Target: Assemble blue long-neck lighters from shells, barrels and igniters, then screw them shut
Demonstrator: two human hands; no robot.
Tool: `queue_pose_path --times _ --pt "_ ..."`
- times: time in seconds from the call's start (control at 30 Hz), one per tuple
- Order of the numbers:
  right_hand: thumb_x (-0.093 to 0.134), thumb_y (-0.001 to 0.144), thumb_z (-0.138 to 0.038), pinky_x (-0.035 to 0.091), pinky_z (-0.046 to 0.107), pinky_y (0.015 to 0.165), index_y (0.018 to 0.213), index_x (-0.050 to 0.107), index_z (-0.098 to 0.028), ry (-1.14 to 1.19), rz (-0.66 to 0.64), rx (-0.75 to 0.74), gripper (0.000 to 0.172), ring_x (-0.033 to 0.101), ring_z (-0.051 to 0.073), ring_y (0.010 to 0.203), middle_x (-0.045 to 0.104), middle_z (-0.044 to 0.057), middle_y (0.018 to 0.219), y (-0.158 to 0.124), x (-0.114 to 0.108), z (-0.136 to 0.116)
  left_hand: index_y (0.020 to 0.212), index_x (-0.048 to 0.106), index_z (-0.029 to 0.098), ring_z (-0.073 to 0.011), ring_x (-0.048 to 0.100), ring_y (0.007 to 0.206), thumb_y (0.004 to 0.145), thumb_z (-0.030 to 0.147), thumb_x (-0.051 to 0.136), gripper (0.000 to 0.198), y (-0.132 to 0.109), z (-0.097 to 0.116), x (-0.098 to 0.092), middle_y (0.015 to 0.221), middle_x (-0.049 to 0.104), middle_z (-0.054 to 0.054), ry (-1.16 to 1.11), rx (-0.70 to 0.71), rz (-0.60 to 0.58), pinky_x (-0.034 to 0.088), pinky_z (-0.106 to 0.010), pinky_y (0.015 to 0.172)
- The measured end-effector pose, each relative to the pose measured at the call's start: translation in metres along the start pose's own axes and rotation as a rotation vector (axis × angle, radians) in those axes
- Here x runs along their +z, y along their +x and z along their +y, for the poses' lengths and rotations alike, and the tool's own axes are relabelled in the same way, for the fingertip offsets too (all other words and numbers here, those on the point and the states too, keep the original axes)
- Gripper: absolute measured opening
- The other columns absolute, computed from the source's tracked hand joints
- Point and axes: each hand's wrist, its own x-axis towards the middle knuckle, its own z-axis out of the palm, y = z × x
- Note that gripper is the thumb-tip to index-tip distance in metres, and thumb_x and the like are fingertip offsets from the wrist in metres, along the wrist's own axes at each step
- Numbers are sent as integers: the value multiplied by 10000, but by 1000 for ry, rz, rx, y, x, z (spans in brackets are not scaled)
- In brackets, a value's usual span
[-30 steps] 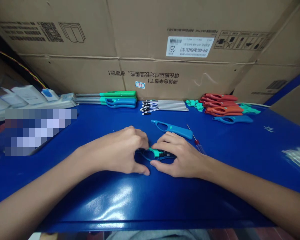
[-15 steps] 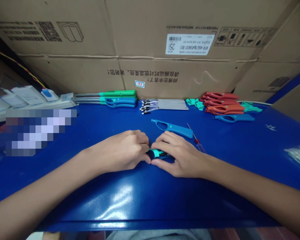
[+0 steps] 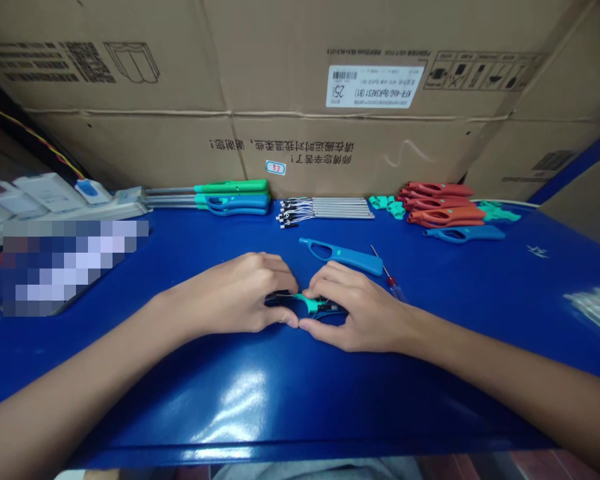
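Observation:
My left hand (image 3: 240, 293) and my right hand (image 3: 360, 307) meet low over the blue table, both closed around a partly assembled blue lighter handle (image 3: 331, 313). In its middle shows a teal trigger (image 3: 309, 305), with black parts and thin wires beside it. Fingers of the left hand curl over the left end, thumb below; the right hand covers most of the right end. Just beyond the hands lies a loose blue handle shell (image 3: 353, 257) with a teal spot. A screwdriver (image 3: 393, 285) with a red and clear handle rests by the right hand.
Along the cardboard box (image 3: 285, 87) lie finished green and blue lighters (image 3: 237, 197), metal tubes with wires (image 3: 340, 208), teal pieces (image 3: 387, 205), red and orange shells (image 3: 443, 203) and one blue shell (image 3: 467, 233). A power strip (image 3: 130, 200) sits left; clear sticks (image 3: 597, 310) lie right.
The left fingers have opened slightly from the thumb, so more of the teal trigger and the black parts shows. The whole view has shifted a little.

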Motion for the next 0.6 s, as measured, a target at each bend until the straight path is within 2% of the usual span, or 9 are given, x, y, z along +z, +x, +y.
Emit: queue_pose_path --times 0.13,0.23,0.33,0.47,0.6 --pt "663 805 -287 462 338 758 881 620 -114 -16 -19 3 194 541 190 807 625 77 836 0 0 0 924 698 169 -211 629 811 829 453 672 301 -1 -2 -3 811 685 -43 -24 -68 -22 441 -281 706" --pt "662 808 -301 461 341 782 887 625 -115 -22 -36 6 205 550 194 830 632 81 855 1 -1 -2 943 697 190 -176 634 849 897 319 606 165 -1 -3 -5 874 693 -24 -114 -101 -52 441 -244 734" --pt "666 806 -313 464 354 814 922 641 -109 -24 -45 23 236 564 204 864 645 92 888 2 -3 -4 920 696 191 -147 633 858 912 187 544 152 -1 -4 -5 905 690 -11 -140 -89 -46 434 -221 770" --pt "665 809 -314 467 363 832 1012 669 -114 -41 -60 27 285 574 209 887 649 98 926 1 -4 -5 871 683 180 -136 629 805 919 163 511 180 0 -5 -4 851 676 -9 -103 -79 -55 427 -219 733" --pt "661 817 -313 471 364 835 1012 687 -114 -48 -51 28 280 577 209 892 648 103 937 -1 -3 -4 874 677 185 -132 630 796 918 157 497 187 0 -3 -4 860 680 -5 -104 -92 -59 425 -217 714"
